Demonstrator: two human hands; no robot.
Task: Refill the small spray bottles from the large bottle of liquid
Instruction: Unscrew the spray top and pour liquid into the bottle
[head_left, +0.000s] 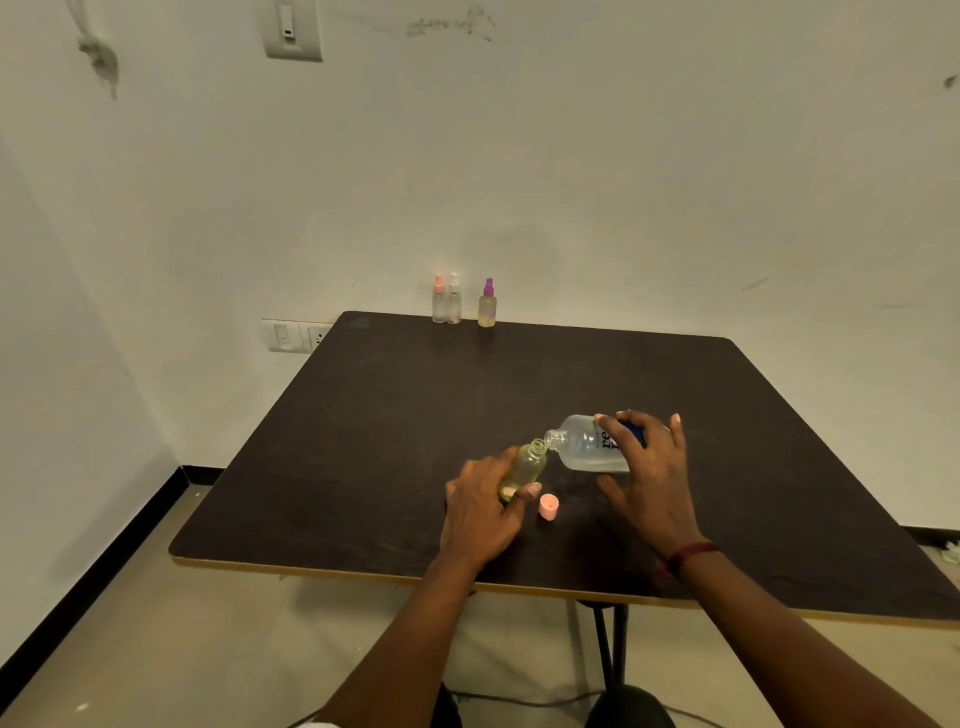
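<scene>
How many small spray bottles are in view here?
4. Three stand at the table's far edge: pink-topped bottle, white-topped bottle, purple-topped bottle. The fourth, an uncapped bottle, is held tilted in the left hand. None appears hidden.

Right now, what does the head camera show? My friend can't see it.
The right hand tips the large bottle, its mouth at the open small bottle held by the left hand. A pink cap lies nearby; three spray bottles stand at the far edge of the table.

Dark table (519, 374); switch plate (292, 28) on wall; socket panel (296, 336)
</scene>
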